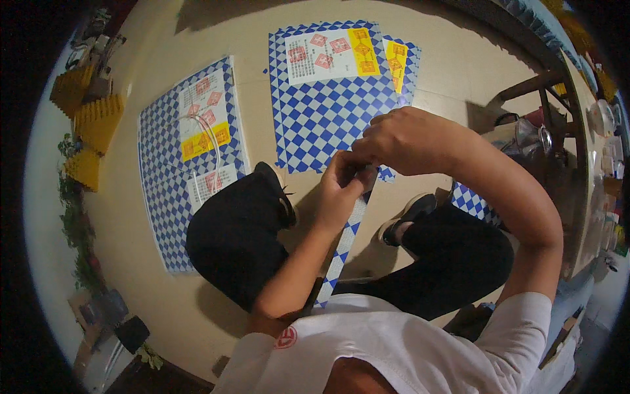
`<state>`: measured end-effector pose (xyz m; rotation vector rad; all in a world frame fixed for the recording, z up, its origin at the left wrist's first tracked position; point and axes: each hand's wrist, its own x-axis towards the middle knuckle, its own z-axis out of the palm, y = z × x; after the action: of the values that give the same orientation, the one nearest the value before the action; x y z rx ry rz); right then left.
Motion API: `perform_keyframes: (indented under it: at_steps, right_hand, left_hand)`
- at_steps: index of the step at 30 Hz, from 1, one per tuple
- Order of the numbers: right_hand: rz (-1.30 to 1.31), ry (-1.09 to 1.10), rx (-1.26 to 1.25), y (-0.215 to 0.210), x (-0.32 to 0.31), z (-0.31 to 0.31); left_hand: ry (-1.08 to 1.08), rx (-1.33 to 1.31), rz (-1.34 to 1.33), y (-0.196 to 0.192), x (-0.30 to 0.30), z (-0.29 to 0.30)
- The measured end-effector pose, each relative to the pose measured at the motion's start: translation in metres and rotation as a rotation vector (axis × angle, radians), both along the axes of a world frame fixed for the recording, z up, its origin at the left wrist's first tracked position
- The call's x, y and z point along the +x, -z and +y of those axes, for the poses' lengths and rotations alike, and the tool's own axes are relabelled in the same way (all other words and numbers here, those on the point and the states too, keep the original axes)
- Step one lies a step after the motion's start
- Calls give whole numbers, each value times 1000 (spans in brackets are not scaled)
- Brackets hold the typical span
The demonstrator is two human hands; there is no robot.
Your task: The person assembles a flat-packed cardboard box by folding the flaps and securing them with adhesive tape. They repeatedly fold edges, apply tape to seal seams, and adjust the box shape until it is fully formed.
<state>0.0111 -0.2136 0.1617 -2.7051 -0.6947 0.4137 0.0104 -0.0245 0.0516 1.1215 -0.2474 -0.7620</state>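
A long, narrow piece with a blue-and-white checkered face [340,251] slants from my hands down toward my white shirt. Whether it is a strip or a board seen edge-on, I cannot tell. Near its far end, my left hand [342,186] is closed around it, thumb up. Just above and to the right, my right hand [399,142] bends over the same end with its fingers pinched together. What lies in that pinch is hidden by the hand. Beyond my hands, a flat checkered panel [315,125] with a white-and-yellow label lies on the floor.
Partly under that panel lies another checkered panel [411,65]. A plastic-wrapped checkered panel [161,197] with a thin white cord [217,157] on it lies left. Yellow slatted pieces [98,123] line the left wall. A dark-legged table [572,125] stands right, beside a shiny bag [525,139].
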Motion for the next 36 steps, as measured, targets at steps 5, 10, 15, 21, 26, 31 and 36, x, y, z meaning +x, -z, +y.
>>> perform_keyframes:
  at_steps: [5,10,15,21,26,31,36]
  right_hand:
    - [135,136,39,-2,0,-3]
    - [250,226,184,7,0,-9]
    - [472,308,511,33,-4,-20]
    - [533,314,892,66,-11,-26]
    - [556,353,878,82,-15,-24]
    - [334,375,964,125,-27,-9]
    - [312,638,893,139,-37,11]
  left_hand:
    - [-48,-10,-72,-2,2,-4]
    - [-42,-31,-75,-1,1,-3]
    - [-27,-84,-89,5,2,-4]
    - [-45,-70,-83,4,1,-5]
    - [-3,-65,-99,9,4,-2]
    - [-37,81,-354,14,0,-4]
    - [81,94,-547,8,5,0]
